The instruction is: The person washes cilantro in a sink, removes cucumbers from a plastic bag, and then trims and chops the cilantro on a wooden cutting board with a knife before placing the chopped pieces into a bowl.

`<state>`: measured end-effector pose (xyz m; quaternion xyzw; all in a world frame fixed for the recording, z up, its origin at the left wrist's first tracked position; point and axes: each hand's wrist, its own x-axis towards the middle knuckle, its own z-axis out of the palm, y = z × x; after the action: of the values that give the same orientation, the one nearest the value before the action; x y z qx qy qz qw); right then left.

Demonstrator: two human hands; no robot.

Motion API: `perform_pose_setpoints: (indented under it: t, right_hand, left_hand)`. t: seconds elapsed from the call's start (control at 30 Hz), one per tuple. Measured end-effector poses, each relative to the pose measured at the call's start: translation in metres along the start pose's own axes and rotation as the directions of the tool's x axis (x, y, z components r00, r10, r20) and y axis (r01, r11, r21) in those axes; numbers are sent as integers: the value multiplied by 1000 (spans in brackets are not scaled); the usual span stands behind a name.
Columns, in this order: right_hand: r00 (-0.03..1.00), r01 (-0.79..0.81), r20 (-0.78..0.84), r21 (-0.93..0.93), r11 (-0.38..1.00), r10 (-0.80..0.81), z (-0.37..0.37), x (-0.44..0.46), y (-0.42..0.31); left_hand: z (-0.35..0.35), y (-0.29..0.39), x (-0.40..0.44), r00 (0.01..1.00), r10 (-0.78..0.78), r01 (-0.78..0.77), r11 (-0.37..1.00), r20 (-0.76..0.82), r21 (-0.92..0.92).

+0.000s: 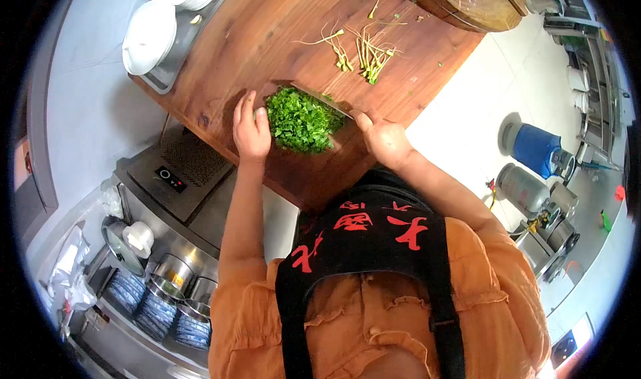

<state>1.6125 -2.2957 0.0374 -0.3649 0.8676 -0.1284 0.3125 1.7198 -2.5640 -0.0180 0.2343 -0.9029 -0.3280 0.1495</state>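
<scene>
A heap of chopped green herbs (298,122), which looks like cilantro, lies near the front edge of the wooden table (234,52). At its left side rests my left hand (252,135), fingers stretched out and holding nothing. My right hand (386,140) is closed round the handle of a kitchen knife (322,99). The blade reaches left along the far side of the heap, its edge partly hidden by the herbs. Beyond the knife lie cut stem ends with roots (372,55).
A thick round chopping block (461,2) stands at the far right of the table. A metal tray (193,49) with white dishes (150,35) is at the far left. Gas cylinders (524,189) stand on the floor to the right; stacked plates (155,315) are on the lower left.
</scene>
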Motion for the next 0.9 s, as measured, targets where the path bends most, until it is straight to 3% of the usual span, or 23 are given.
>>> perform_pose_setpoints:
  t: [0.07, 0.13, 0.2, 0.23, 0.27, 0.33, 0.43, 0.53, 0.57, 0.67, 0.8, 0.9]
  right_hand:
    - [999, -42, 21, -23, 999, 43, -3, -2, 2]
    - [999, -39, 7, -20, 999, 39, -1, -4, 5]
    - [999, 12, -53, 3, 1000, -12, 5, -4, 9]
    - [1000, -2, -28, 4, 1000, 3, 6, -4, 10]
    - [1000, -20, -4, 5, 1000, 20, 6, -2, 9]
    - [998, -67, 16, 16, 998, 66, 7, -2, 8]
    - [996, -87, 0, 58, 995, 87, 6, -2, 10]
    - [997, -70, -15, 37, 997, 70, 8, -4, 5]
    - [998, -56, -37, 47, 997, 58, 9, -3, 6]
    - [996, -38, -78, 77, 996, 44, 11, -6, 10]
    - [995, -42, -83, 96, 994, 51, 10, -7, 10]
    - [996, -77, -29, 86, 993, 80, 6, -5, 8]
  left_hand:
    - [4, 23, 18, 980, 154, -136, 981, -123, 142]
    - [17, 41, 45, 968, 211, -208, 978, -135, 30]
    - [35, 70, 73, 957, 286, -277, 951, 54, -135]
    - [46, 84, 84, 894, 435, -429, 900, 110, -78]
    - [56, 96, 90, 847, 442, -448, 893, 295, -50]
    - [76, 112, 97, 751, 501, -578, 813, 431, 62]
    - [94, 128, 115, 683, 438, -634, 753, 584, 176]
    - [111, 126, 121, 551, 513, -791, 572, 658, 217]
    - [117, 126, 122, 520, 506, -798, 575, 688, 181]
    - [121, 131, 120, 484, 526, -816, 561, 700, 143]
    - [122, 132, 114, 515, 547, -799, 584, 660, 140]
    - [110, 139, 120, 581, 621, -744, 667, 527, 35]
